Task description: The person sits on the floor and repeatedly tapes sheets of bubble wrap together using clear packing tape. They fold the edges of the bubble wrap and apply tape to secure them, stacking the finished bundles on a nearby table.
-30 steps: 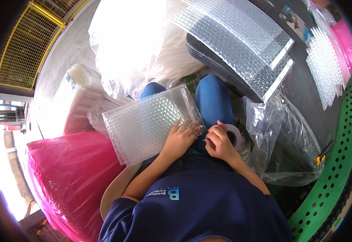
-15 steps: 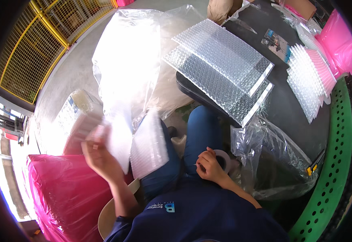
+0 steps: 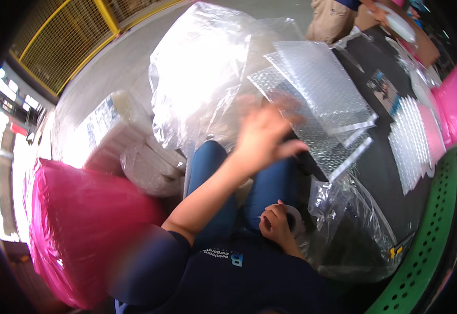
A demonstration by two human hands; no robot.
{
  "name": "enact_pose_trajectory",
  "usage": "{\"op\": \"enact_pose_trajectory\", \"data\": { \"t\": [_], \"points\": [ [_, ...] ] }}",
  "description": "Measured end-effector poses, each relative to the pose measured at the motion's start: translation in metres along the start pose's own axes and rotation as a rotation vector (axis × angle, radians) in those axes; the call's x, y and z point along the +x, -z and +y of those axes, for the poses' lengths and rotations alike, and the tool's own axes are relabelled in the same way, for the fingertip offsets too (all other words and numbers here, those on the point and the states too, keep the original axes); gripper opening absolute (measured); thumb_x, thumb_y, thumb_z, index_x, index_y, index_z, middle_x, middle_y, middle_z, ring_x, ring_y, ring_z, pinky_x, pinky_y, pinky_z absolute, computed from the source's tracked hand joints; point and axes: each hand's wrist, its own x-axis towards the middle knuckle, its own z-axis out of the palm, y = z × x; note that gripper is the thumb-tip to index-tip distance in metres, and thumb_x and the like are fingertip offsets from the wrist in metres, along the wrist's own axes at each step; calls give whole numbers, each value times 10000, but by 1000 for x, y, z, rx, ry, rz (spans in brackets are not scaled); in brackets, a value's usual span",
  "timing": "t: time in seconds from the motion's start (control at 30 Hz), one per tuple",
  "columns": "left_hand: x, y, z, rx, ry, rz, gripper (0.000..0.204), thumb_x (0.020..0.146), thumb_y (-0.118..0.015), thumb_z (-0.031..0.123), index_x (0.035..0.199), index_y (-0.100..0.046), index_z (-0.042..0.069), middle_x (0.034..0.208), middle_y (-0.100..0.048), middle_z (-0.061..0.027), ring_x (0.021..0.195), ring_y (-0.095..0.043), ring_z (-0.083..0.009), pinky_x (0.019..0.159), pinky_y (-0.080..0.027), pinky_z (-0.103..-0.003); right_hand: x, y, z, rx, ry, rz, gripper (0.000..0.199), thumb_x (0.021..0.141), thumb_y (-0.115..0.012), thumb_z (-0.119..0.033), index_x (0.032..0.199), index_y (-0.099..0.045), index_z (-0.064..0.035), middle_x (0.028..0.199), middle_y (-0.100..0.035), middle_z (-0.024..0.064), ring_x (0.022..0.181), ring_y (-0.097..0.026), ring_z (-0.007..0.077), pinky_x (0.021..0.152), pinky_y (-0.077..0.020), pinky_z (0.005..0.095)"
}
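L hand (image 3: 265, 133), fingers spread, was by bubble-wrap pouches (image 3: 322, 86), fanned prob. for easy pickup; R hand (image 3: 274, 222) curled beside tape roll (image 3: 298, 220), couldn't tell grip.

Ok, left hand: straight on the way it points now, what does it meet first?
Left hand: probably the overlapping bubble-wrap sheets ahead of it. Depth is unclear through the motion blur; it may already be touching.

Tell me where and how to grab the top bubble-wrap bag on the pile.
The top bubble-wrap bag is probably best pinched at its white-striped edge, coming from the near side: it lies nearly flat, with that edge turned toward the near right.
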Motion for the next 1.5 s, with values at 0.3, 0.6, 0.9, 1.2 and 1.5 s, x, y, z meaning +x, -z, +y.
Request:
{"op": "enact_pose_trajectory", "data": {
  "t": [0.3,0.6,0.9,1.2,1.5],
  "points": [
    [-239,54,-115,-702,1145,-324,1178,763,-739,523,1501,13,-5,1527,-84,-326,1442,-129,-371,1148,-178,-407,9,-5,-5,-17,5,-80,99,698,-609,-48,794,-582,-54,856,-558,87,885,-574,267,1040,-296,473],
    [-188,37,4,431,818,-827,747,832,-538,107,1502,-211,64,1366,-296,-451,1109,-462,-639,789,-551,-542,2,0,-1,-52,-61,-35,150,733,-620,-76,879,-607,-41,954,-559,123,973,-554,322,1045,-277,512],
    [-199,20,64,343,692,-958,712,843,-611,282,1480,-319,154,1386,-302,-423,1052,-480,-669,720,-579,-483,6,11,2,-24,-268,3,411,724,-499,-269,1018,-616,-7,1150,-537,169,1131,-442,324,1033,-239,433],
    [-164,49,7,235,873,-952,882,627,-764,575,1393,-454,266,1494,-262,-209,1342,-329,-437,964,-441,-551,15,43,12,1161,-588,67,659,918,-307,-455,1263,-492,75,1399,-430,195,1420,-205,255,1146,-57,391],
    [-158,76,-5,312,1066,-894,799,563,-876,261,1270,-502,263,1451,-307,-167,1347,-283,-447,996,-266,-747,2,52,8,671,-648,-67,622,808,-356,-224,1385,-437,-7,1528,-271,141,1433,-192,273,1155,-129,375]
  ]
}}
